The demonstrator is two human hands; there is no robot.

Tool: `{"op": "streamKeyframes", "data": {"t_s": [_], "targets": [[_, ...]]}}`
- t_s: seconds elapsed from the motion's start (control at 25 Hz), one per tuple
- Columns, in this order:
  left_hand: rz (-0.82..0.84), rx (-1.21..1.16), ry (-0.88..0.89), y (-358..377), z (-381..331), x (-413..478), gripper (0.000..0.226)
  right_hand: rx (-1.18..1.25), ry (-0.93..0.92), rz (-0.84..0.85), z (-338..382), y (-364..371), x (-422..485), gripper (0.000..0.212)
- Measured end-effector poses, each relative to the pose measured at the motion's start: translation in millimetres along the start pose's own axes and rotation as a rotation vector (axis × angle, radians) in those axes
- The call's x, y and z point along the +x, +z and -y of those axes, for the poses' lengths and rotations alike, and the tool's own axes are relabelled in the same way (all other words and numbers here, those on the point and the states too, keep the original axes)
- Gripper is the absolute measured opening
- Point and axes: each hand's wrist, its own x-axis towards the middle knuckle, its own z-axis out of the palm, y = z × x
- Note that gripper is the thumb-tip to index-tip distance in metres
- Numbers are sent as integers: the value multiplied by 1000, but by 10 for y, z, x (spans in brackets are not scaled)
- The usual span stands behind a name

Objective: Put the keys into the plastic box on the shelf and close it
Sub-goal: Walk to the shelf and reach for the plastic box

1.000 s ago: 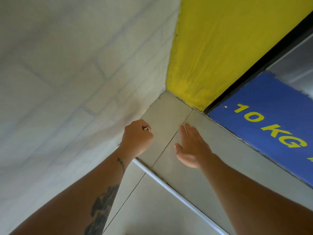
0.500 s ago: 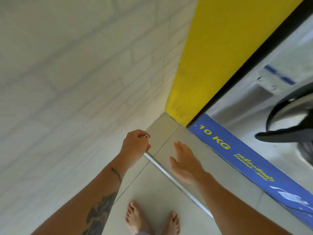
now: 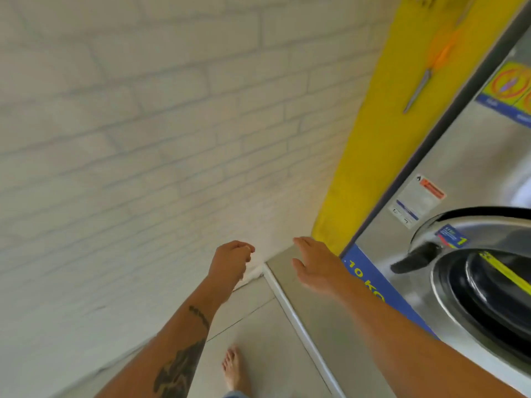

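My left hand (image 3: 231, 262) is closed in a fist near the corner where the white brick wall meets the floor. Only a small pale bit of the keys (image 3: 247, 247) shows at the thumb; the rest is hidden inside the fist. To its right, my right hand (image 3: 314, 265) is open with fingers spread, palm down, holding nothing above the raised tiled step (image 3: 310, 320). Neither the plastic box nor the shelf is in view.
A steel washing machine with a round door (image 3: 482, 285) and a blue "10 KG" band (image 3: 365, 278) stands on the right. Orange-handled scissors (image 3: 431, 67) hang on the yellow wall. The step's white edge trim (image 3: 293, 305) runs diagonally. My bare foot (image 3: 232, 366) is on the floor tiles.
The view has pulled back and up from the floor corner, and more of the washing machine appears. Both hands have risen; the left stays closed, the right stays open.
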Motion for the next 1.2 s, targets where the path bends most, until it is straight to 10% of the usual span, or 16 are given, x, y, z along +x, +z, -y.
{"op": "streamKeyframes", "data": {"t_s": [0.4, 1.2], "targets": [[-365, -398, 99, -1961, 249, -1882, 27, -147, -496, 21, 2169, -306, -608, 51], [-1212, -651, 37, -6545, 3459, -5992, 12, -172, -1324, 362, 8140, 2614, -3775, 52]]}}
